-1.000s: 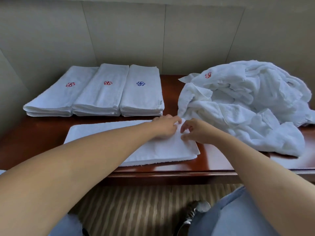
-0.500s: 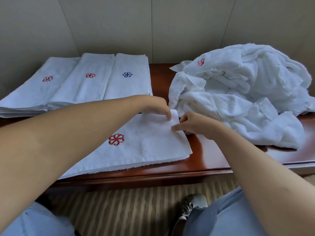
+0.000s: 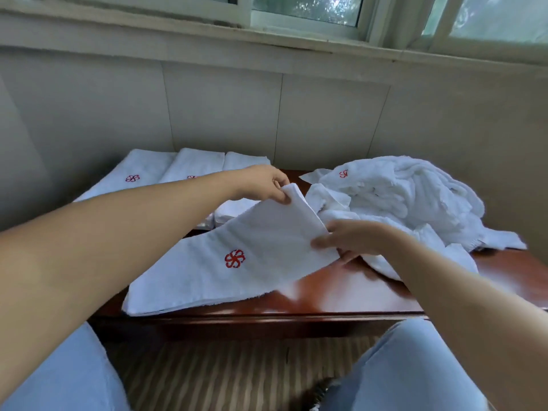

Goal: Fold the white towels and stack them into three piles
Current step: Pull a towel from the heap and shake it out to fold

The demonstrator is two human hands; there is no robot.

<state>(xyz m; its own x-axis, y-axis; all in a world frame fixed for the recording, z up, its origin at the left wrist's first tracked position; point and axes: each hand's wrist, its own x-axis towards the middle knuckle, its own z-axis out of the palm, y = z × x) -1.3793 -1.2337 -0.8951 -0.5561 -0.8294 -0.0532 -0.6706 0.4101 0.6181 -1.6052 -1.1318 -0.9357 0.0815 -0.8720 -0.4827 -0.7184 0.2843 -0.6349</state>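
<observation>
A folded white towel (image 3: 225, 271) with a red flower emblem lies across the front of the dark wooden table (image 3: 341, 295). Its right end is lifted off the wood. My left hand (image 3: 265, 185) pinches the far right corner, and my right hand (image 3: 350, 237) pinches the near right corner. Three piles of folded towels (image 3: 154, 170) stand side by side at the back left, partly hidden by my left arm. A heap of unfolded white towels (image 3: 409, 200) covers the table's right side.
A panelled wall and a window sill rise right behind the table. The table's front edge runs just beyond my knees in blue jeans (image 3: 409, 369). Striped flooring shows below, between my legs.
Both hands have raised the towel's right end off the table. The camera has tilted up, so the window now shows above the wall.
</observation>
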